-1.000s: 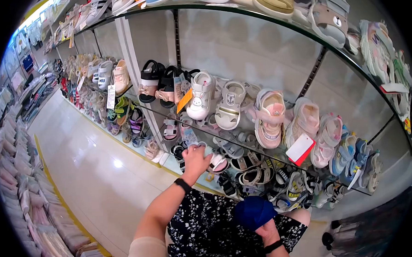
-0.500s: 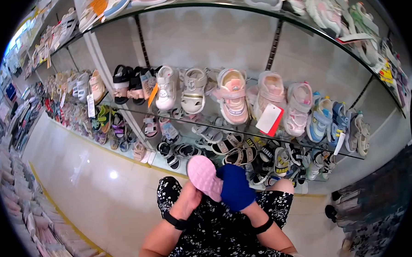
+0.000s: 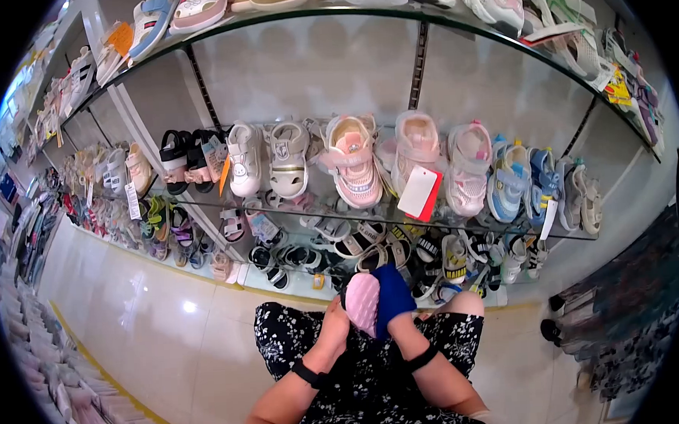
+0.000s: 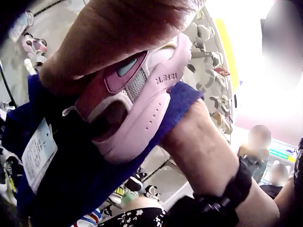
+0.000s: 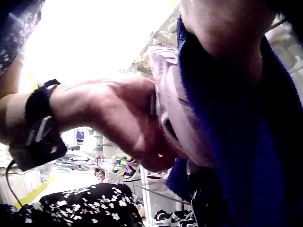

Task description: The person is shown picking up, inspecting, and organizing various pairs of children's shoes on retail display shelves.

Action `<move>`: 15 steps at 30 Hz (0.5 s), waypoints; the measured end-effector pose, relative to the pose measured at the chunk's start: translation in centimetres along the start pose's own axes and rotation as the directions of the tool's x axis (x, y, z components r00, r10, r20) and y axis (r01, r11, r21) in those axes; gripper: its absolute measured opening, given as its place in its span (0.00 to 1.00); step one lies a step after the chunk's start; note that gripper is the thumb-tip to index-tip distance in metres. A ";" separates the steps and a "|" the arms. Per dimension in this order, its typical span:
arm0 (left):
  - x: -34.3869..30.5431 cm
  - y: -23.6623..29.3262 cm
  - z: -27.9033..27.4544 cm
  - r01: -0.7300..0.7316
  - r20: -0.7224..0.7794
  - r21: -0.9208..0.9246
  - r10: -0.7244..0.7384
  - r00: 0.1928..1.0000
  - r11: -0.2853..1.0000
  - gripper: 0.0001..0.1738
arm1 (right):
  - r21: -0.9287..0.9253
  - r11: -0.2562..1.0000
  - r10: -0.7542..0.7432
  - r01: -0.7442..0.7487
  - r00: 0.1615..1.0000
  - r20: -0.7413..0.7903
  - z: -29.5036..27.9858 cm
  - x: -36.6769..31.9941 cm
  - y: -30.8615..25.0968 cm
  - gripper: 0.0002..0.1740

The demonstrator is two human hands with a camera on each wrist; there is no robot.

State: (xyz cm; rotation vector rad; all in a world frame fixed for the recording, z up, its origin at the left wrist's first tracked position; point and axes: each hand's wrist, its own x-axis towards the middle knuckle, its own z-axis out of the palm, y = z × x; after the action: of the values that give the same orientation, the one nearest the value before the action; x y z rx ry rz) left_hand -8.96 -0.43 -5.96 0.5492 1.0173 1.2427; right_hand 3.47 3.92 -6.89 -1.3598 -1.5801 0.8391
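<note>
Over the lap, my left hand (image 3: 332, 330) grips a small pink children's sandal (image 3: 364, 306), its ridged sole facing up in the head view. The left wrist view shows the sandal's side (image 4: 147, 118), with a darker pink strap and raised lettering. My right hand (image 3: 402, 329) holds a dark blue cloth (image 3: 392, 297) against the sandal, and most of its fingers are hidden by that cloth. A white paper tag (image 4: 40, 153) hangs in front of the cloth in the left wrist view.
Ahead, a glass shelf (image 3: 294, 208) bears a row of children's shoes, with several sandals (image 3: 371, 241) on the low shelf beneath. Another loaded shelf (image 3: 331, 11) runs above. Stacked packaged clothes (image 3: 67, 383) line the left, beyond the tiled floor (image 3: 155, 318). Hanging garments (image 3: 624, 306) are at right.
My left hand has taken the pink sandal from the low shelf and brought it over the lap. The blue cloth has come up against it, and the sandal has turned more upright. The head view has shifted.
</note>
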 end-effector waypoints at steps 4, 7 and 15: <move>1.3 -0.3 -1.0 -0.024 -0.064 0.144 0.034 0.997 0.989 0.19 | -0.564 0.813 -0.230 0.143 0.969 -0.085 1.5 -1.7 -3.4 0.24; 2.3 -4.0 -3.0 -0.232 -0.043 0.624 0.329 0.943 0.746 0.18 | -0.347 0.914 -0.251 0.210 0.965 -0.076 0.9 -1.4 -4.8 0.23; 0.4 -4.4 -2.5 -0.295 -0.068 0.566 0.401 0.914 0.770 0.13 | -0.323 0.943 -0.111 0.086 0.992 -0.059 0.0 0.1 -2.8 0.08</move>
State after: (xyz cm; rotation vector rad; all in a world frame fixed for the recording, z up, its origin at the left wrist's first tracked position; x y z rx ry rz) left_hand -8.82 -1.71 -10.89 1.1292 1.4961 1.3420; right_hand 2.31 3.50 -4.35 -1.5042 -1.7619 0.4762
